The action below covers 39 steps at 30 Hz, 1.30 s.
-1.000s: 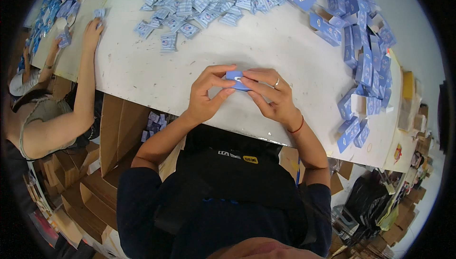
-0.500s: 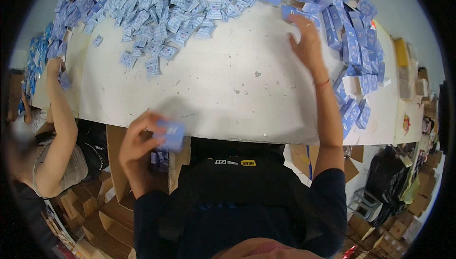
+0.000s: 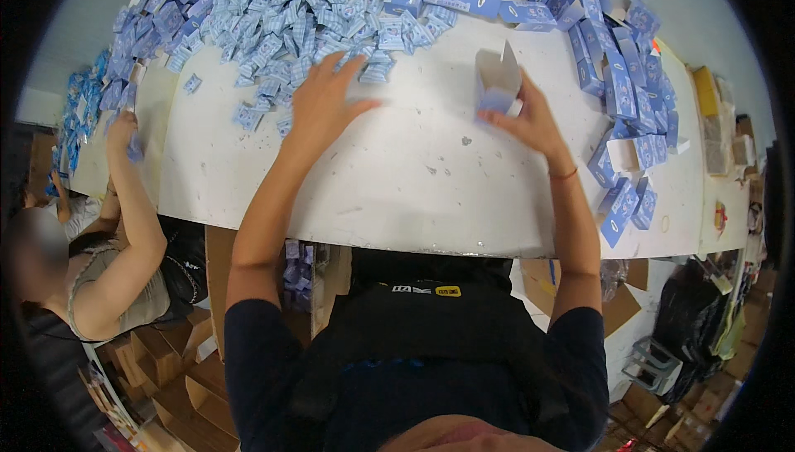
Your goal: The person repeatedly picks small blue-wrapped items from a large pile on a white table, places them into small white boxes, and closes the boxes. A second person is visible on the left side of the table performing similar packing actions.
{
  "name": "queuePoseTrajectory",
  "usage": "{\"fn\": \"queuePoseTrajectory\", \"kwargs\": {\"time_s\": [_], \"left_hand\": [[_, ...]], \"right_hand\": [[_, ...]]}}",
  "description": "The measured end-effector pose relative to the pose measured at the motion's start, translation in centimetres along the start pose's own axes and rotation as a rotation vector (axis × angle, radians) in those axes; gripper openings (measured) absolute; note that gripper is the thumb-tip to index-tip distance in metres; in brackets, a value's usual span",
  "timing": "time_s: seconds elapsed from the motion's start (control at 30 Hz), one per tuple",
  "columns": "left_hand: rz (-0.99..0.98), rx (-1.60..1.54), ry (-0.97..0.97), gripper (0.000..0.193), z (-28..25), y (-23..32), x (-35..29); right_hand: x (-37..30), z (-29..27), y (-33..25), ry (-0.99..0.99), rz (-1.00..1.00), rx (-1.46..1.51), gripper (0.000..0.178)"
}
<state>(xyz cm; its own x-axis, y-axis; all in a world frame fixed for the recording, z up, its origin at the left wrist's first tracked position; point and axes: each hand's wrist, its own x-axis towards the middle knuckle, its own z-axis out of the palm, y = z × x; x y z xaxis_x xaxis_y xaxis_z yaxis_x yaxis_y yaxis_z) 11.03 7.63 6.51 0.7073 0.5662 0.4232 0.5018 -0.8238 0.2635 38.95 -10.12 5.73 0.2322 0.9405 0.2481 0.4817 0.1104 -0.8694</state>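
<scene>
My right hand [image 3: 534, 120] grips an open blue cardboard box [image 3: 498, 87], its white inside and raised flap showing above the table. My left hand [image 3: 325, 108] is open, fingers spread, at the near edge of a big heap of small light-blue wrapped packets [image 3: 306, 17]. Nothing shows between its fingers, though the fingertips reach over a few packets. Many blue boxes [image 3: 617, 79] lie in a jumbled pile on the right side of the table, several with their ends open.
The white table [image 3: 414, 195] spans the scene. On the left a co-worker's arm [image 3: 137, 178] reaches toward more blue boxes [image 3: 170, 17]. Below the table edge stands a carton [image 3: 300, 286] with small blue boxes inside. Brown cartons [image 3: 178, 352] stack at lower left; a grey stool [image 3: 652, 365] stands at right.
My left hand has let go of a blue box near the open carton and moved up to the packets. My right hand has picked up an open box and drawn it nearer.
</scene>
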Motion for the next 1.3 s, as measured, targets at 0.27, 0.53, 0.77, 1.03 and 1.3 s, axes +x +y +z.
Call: {"fn": "queuePoseTrajectory", "kwargs": {"time_s": [0.27, 0.53, 0.77, 1.03, 1.3], "left_hand": [[0.062, 0.123, -0.163, 0.036, 4.6, 2.8, 1.3], [-0.067, -0.606, -0.162, 0.026, -1.2, 4.0, -1.1], [0.367, -0.47, -0.398, 0.024, -4.7, 10.2, 0.6], [0.519, -0.368, -0.287, 0.029, -4.4, 12.1, -1.7], [0.488, -0.301, 0.028, 0.024, -2.8, 11.1, -3.0]], "right_hand": [[-4.3, 4.4, -2.1, -0.019, 0.095, 0.205, 0.067], [-4.7, 3.9, -1.4, -0.101, -0.017, 0.14, 0.064], [-5.3, 3.6, -2.3, -0.34, 0.051, 0.288, 0.054], [-5.5, 5.6, -3.7, -0.309, 0.014, 0.464, 0.065], [-5.1, 5.1, -3.7, -0.293, -0.033, 0.181, 0.074]]}}
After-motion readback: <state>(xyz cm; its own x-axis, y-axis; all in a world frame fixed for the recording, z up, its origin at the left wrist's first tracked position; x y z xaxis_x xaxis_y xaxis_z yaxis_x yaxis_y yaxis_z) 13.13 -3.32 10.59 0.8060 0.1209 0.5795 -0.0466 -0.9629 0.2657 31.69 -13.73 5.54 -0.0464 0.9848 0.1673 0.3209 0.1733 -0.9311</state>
